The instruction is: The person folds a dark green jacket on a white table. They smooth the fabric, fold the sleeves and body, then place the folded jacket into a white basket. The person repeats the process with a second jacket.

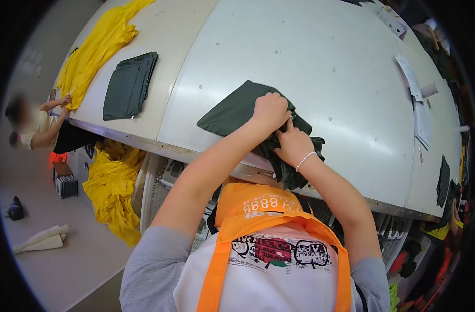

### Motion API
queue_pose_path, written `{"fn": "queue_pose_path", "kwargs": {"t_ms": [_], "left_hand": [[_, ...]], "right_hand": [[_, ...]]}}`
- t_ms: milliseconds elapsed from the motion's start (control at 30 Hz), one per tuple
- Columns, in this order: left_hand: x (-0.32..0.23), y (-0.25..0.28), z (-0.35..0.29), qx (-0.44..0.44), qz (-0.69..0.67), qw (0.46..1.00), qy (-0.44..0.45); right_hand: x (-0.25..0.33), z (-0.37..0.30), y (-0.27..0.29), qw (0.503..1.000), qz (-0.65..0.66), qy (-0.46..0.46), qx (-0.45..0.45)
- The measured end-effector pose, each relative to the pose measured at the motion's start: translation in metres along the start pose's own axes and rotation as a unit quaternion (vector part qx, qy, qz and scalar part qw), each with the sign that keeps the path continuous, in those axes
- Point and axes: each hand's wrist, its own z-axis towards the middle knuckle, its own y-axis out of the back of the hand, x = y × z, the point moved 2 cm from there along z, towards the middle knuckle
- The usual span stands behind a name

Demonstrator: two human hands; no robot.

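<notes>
A dark green, slightly shiny folded cloth (232, 106) lies at the near edge of the white table, with part of it bunched and hanging over the edge. My left hand (271, 112) is closed on its upper right part, knuckles up. Just below and to the right, my right hand (295, 145), with a beaded bracelet at the wrist, grips the bunched part. Its index finger reaches up to my left fingertips. Whatever lies between the fingertips is too small to make out.
A dark green folded stack (128, 86) and long yellow cloth (94, 49) lie on the table's left. A co-worker's hands (66, 101) touch the yellow cloth. More yellow cloth (113, 182) hangs below. Papers (420, 117) and another dark green piece (443, 181) lie at right.
</notes>
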Motion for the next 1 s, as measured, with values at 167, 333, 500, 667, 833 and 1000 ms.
{"fn": "queue_pose_path", "kwargs": {"t_ms": [167, 333, 500, 667, 833, 1000], "left_hand": [[-0.069, 0.004, -0.041, 0.073, -0.099, 0.983, -0.136], [-0.058, 0.050, -0.061, -0.077, -0.199, 0.955, -0.207], [0.020, 0.041, -0.106, -0.130, -0.311, 0.936, -0.100], [0.018, -0.018, -0.092, -0.085, -0.334, 0.938, 0.040], [-0.024, -0.016, -0.104, -0.082, -0.337, 0.938, -0.005], [-0.012, -0.078, -0.124, -0.091, -0.690, 0.662, 0.278]], "right_hand": [[-0.007, 0.014, -0.016, 0.991, 0.101, 0.005, -0.085], [-0.053, 0.013, -0.044, 0.913, 0.349, -0.009, -0.211], [-0.094, 0.006, -0.049, 0.856, 0.384, -0.100, -0.332], [-0.097, 0.010, -0.045, 0.861, 0.379, -0.135, -0.311], [-0.120, 0.028, -0.048, 0.848, 0.396, -0.169, -0.309], [-0.078, 0.051, -0.022, 0.912, 0.250, -0.141, -0.294]]}}
